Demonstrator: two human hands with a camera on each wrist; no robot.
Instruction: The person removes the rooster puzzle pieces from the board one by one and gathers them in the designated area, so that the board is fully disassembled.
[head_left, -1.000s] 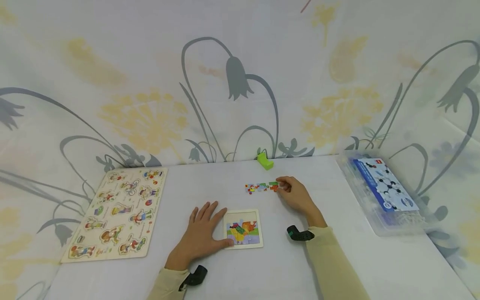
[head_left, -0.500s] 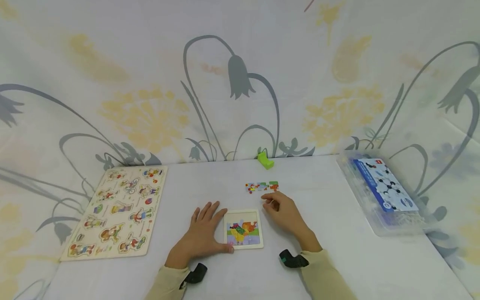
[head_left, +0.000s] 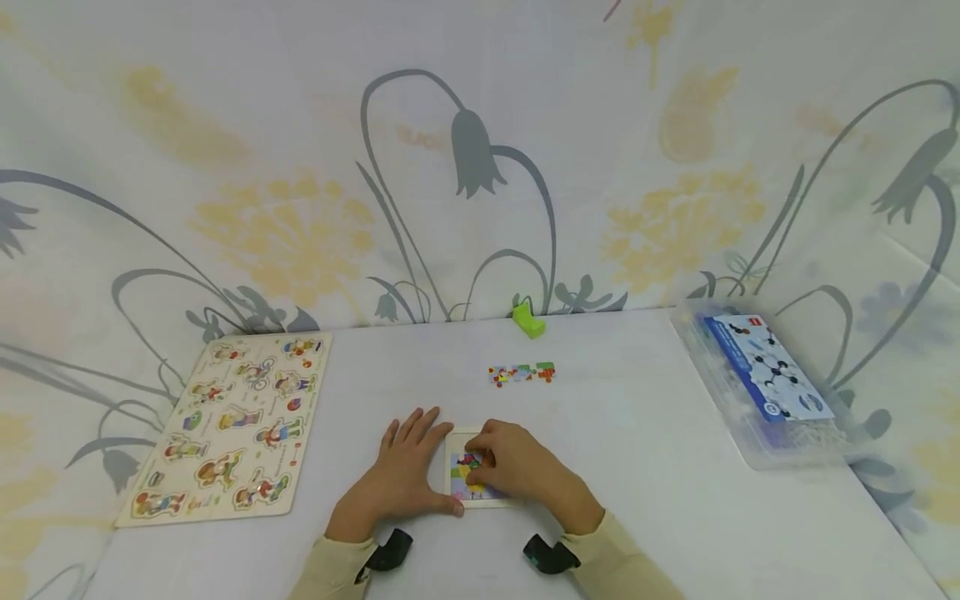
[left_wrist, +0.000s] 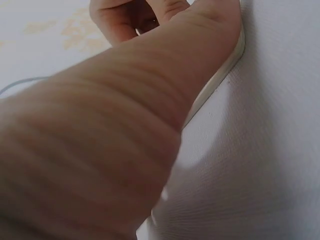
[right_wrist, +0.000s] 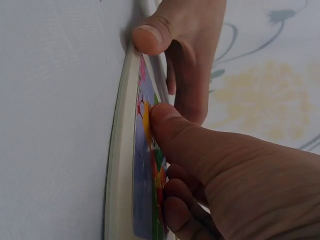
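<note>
Centrally, low in the frame, the puzzle (head_left: 461, 486) lies under the right hand (head_left: 521, 467), fingers curled, their grip impossible to tell; the left hand (head_left: 401, 473) is spread, thumb at the puzzle's corner. At right, the label (head_left: 771, 371) is illegibly small.

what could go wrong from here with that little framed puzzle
The right hand is low over the framed puzzle, so it might nudge fitted pieces out of place. The left hand is at one side only, its thumb at the near corner, so a sideways push could swing the puzzle round.
</note>
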